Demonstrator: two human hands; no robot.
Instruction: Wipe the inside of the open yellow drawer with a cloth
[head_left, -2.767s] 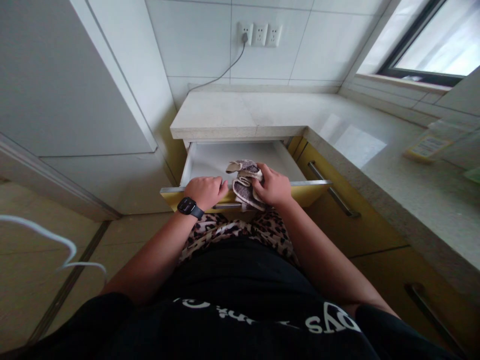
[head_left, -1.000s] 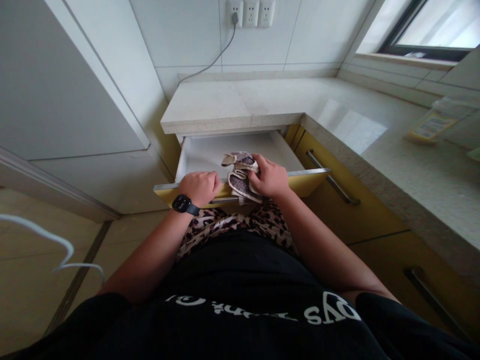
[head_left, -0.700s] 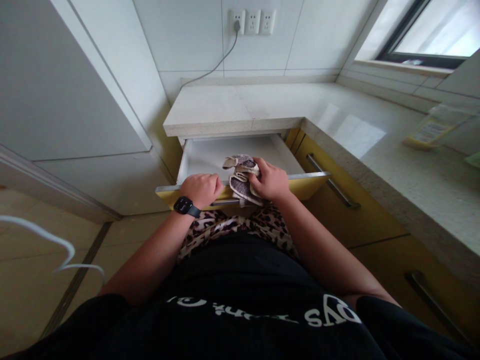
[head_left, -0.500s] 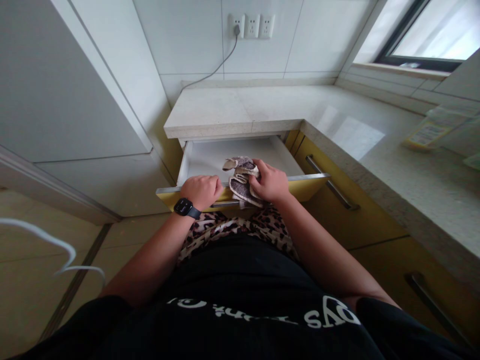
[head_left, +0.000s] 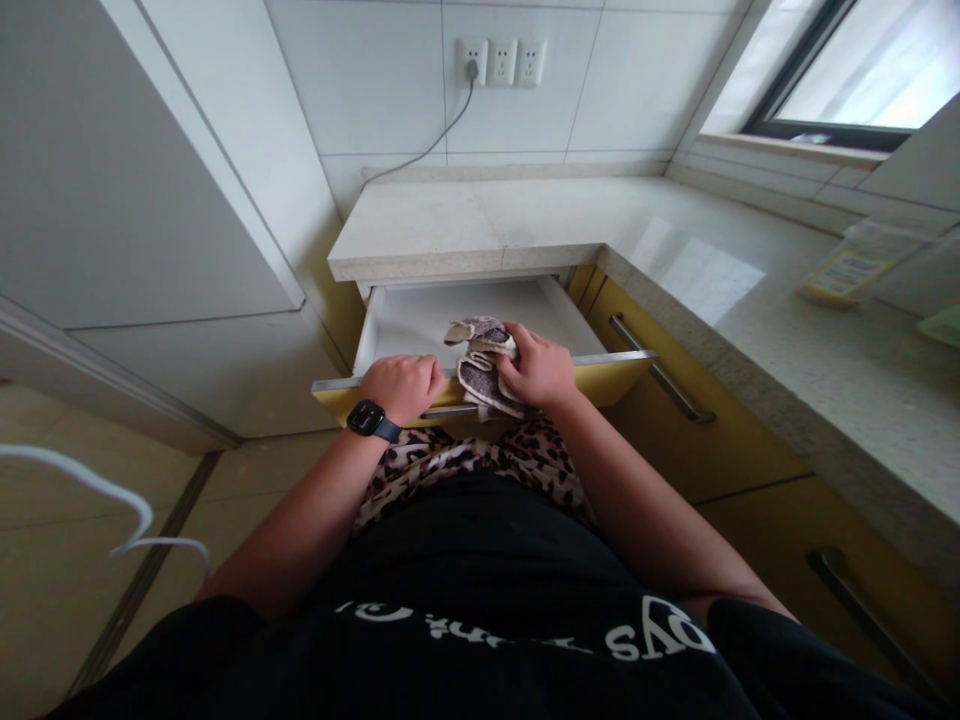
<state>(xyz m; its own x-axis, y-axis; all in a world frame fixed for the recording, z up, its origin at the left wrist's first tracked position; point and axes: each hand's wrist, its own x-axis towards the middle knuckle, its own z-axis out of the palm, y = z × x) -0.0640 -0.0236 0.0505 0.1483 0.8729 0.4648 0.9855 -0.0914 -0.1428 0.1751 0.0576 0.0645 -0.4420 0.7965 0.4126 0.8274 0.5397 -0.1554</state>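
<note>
With right hand [head_left: 538, 368], clamping bunched cloth [head_left: 480, 380] at its 9 o'clock, over front edge of open drawer [head_left: 615, 374]. At cloth's 9 o'clock, resting left hand [head_left: 403, 385] on same edge, curled; can't tell if gripping. At 12 o'clock: counter [head_left: 450, 215], then sockets [head_left: 503, 63].

The lone head view looked forward and steeply down over the black shirt [head_left: 480, 560], with the drawer [head_left: 420, 315] close and the tiled wall [head_left: 525, 120] beyond.

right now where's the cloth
In the head view, the cloth is near the middle, in the right hand, at the front edge of the open drawer.
</note>
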